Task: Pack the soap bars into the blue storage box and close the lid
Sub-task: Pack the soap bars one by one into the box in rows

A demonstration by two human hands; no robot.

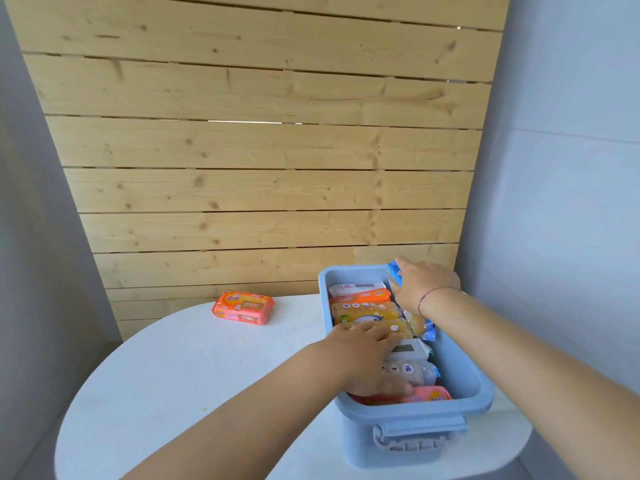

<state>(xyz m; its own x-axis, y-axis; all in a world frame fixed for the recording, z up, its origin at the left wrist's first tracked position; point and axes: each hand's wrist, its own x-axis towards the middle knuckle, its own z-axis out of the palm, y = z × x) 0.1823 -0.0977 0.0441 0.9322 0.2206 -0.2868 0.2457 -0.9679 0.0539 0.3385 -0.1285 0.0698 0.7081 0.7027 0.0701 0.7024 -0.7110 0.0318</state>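
The blue storage box (464, 372) stands open on the white table (194, 375), at its right side, packed with several wrapped soap bars (363, 308) set on edge. My left hand (367, 355) lies flat inside the box, pressing on the bars near its front. My right hand (420, 284) grips a blue-wrapped soap bar (394, 270), held upright at the box's far right corner. One orange soap pack (243, 307) lies alone on the table, left of the box. No lid is in sight.
A wooden slat panel (263, 150) rises right behind the table. Pale walls close in on both sides. The box has a grey latch handle (415, 441) on its near end. The table's rounded left half is bare white surface.
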